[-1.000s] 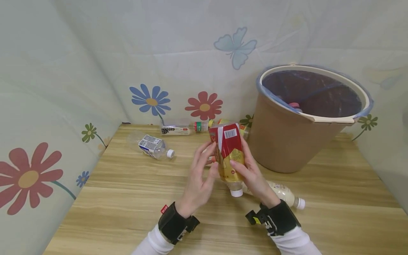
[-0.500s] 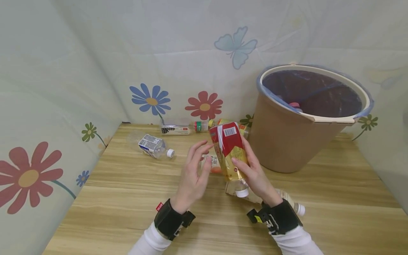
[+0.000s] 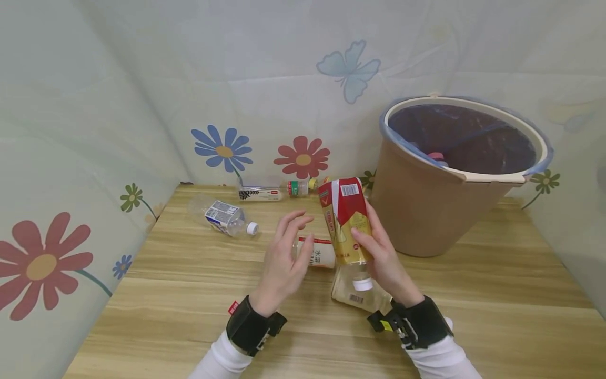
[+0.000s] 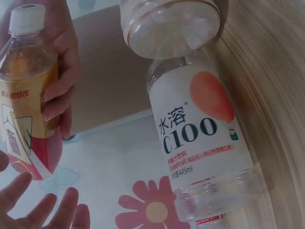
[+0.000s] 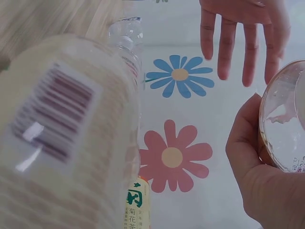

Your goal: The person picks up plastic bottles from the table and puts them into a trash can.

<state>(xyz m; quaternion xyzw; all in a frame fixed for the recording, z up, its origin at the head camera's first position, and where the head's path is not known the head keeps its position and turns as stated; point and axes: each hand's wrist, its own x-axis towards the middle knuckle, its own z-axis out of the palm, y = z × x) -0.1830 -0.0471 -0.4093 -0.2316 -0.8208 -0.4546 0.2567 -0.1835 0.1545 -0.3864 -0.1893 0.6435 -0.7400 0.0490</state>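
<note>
My right hand (image 3: 388, 268) grips a red and gold drink bottle (image 3: 347, 223), tilted, its white cap low and towards me. In the left wrist view this bottle (image 4: 28, 100) shows its gold and red label, with right-hand fingers curled round it. My left hand (image 3: 284, 263) hovers just left of it, fingers spread and loosely bent, holding nothing. Below the hands lie a clear bottle with a white C100 label (image 3: 317, 252) and a cream-coloured bottle (image 3: 357, 295), partly hidden by the right hand and wrist. The cream bottle (image 5: 71, 143) looms large in the right wrist view.
A tall brown bin (image 3: 416, 210) with a bag liner stands at the back right; a pink-capped bottle (image 3: 436, 156) shows inside. Along the back wall lie a clear bottle with a green band (image 3: 265, 193) and others. Another clear bottle (image 3: 227, 218) lies at the left.
My left hand has come off the red and gold bottle and drawn left. The right hand has shifted that bottle slightly right. The C100 and cream bottles on the table have rolled towards me.
</note>
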